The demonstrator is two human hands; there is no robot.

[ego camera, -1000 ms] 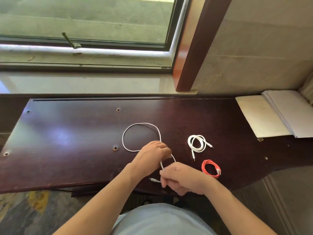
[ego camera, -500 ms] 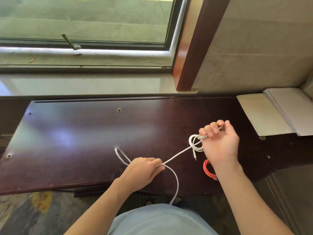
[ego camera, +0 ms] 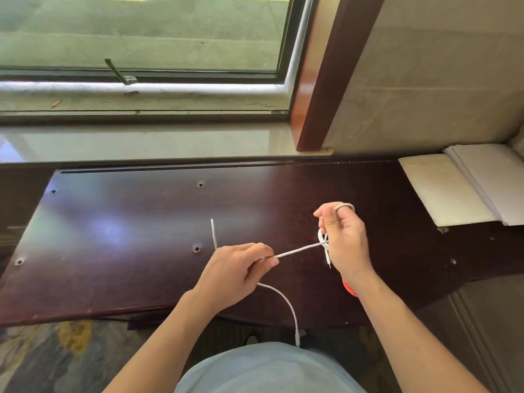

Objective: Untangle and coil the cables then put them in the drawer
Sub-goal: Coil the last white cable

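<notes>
Desk (ego camera: 127, 236): dark wood top under a window, used as the work surface; screw holes are scattered across it. No drawer is seen.
Papers (ego camera: 453, 191): white stack kept at the far right corner, well apart from the work.
Left hand (ego camera: 235, 270): held low over the front of the desk, thumb and forefinger pinched together on the white cable, likely as the anchor so the line is kept taut.
Right hand (ego camera: 344, 239): raised over the desk's right part, fingers curled shut around the cable, a loop showing above the knuckles; coiling judged in progress.
White cable (ego camera: 297, 251): stretched straight between the two hands. One tail is stuck up behind the left hand, the other is hung off the desk edge with its plug near the lap.
Coiled white cable (ego camera: 323, 239): already wound, lying on the desk, partly hidden behind the right hand.
Red cable (ego camera: 348, 287): only a sliver is seen under the right wrist; its state cannot be told.
Progress: one cable being coiled, nothing yet stowed.
</notes>
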